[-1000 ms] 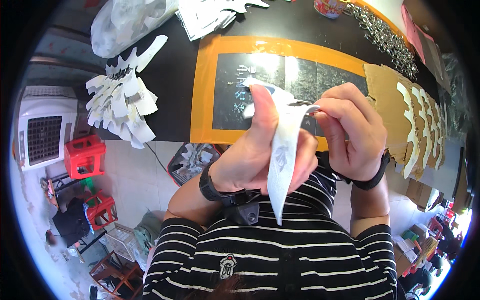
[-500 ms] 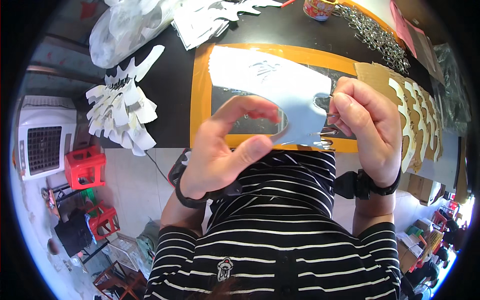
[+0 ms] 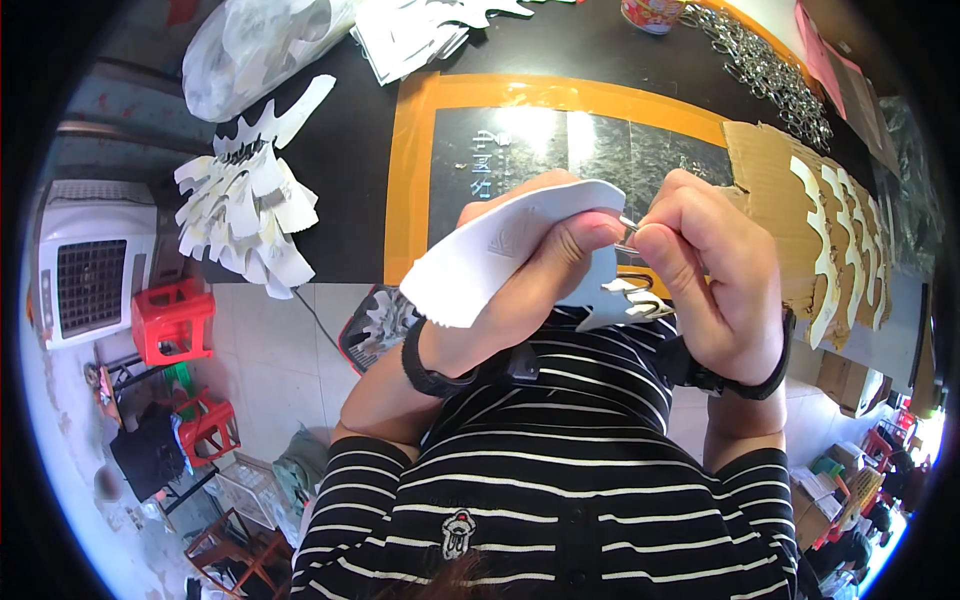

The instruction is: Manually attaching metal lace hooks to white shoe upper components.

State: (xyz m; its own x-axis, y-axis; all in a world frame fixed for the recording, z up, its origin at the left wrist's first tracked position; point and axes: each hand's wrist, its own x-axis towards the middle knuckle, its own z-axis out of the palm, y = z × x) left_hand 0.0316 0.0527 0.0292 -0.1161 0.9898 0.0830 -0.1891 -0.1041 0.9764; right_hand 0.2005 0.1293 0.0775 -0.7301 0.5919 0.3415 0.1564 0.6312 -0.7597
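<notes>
My left hand (image 3: 535, 285) is closed around a white sheet piece (image 3: 480, 255) with a zigzag-cut end, its thumb pressing near the far edge. The piece is bent over the hand, and a faint embossed mark shows on its face. Pinched in my right hand (image 3: 720, 275) is a small shiny metal piece (image 3: 628, 228), right at the edge of the white piece; the fingers hide most of it. Below, the piece's narrow tabs (image 3: 630, 290) hang with curved metal parts among them.
A heap of metal loops (image 3: 765, 75) lies at the back right beside a patterned tub (image 3: 652, 12). Cardboard (image 3: 755, 170) with white cut strips is at the right. White pieces (image 3: 245, 205) are piled at the left, near a plastic bag (image 3: 265, 55). Orange tape (image 3: 408, 180) borders the work area.
My left hand has closed on the white piece and folded it, turning its zigzag end toward me. My right hand stays at its edge, pinching metal, slightly lower.
</notes>
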